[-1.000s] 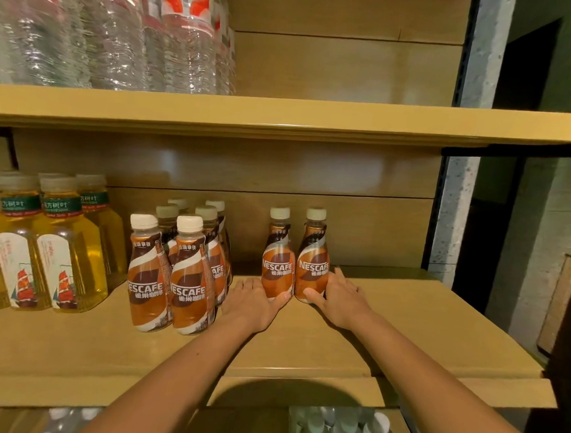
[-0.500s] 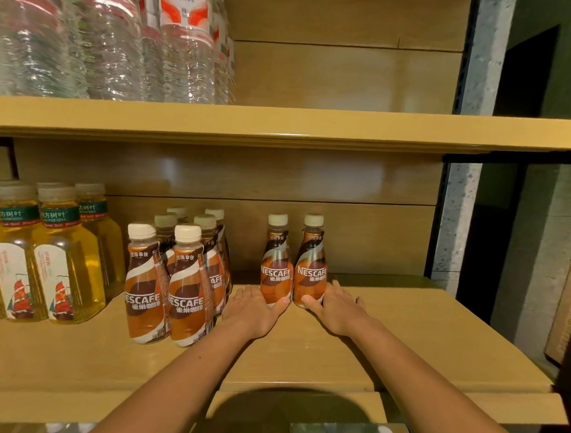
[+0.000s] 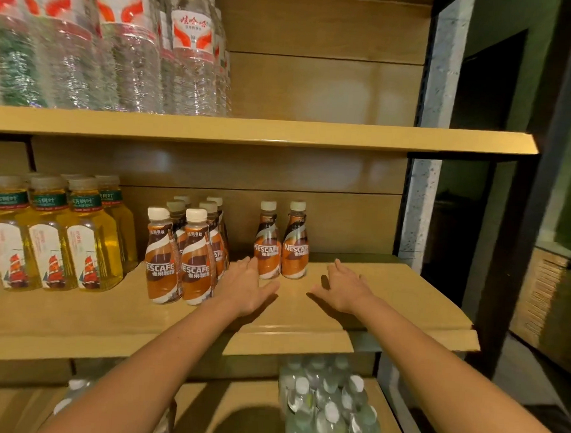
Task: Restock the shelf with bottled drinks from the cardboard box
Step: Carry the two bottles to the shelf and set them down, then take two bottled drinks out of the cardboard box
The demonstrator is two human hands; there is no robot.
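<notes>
Where front coffee btls (image 3: 162,263) stand, rear btls (image 3: 176,208) half-hidden | water pack (image 3: 328,414) blurred

Upper left, clear plastic water bottles (image 3: 128,42) run past the top edge. Bottom centre, white-capped clear bottles (image 3: 328,414) are blurred.

2 bare forearms (image 3: 157,358), slim wrists, left hand (image 3: 245,287), right hand (image 3: 343,290), both uncovered

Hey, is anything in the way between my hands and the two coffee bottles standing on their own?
Nothing visible: only bare shelf lies between the left hand, the right hand and the two bottles.
</notes>
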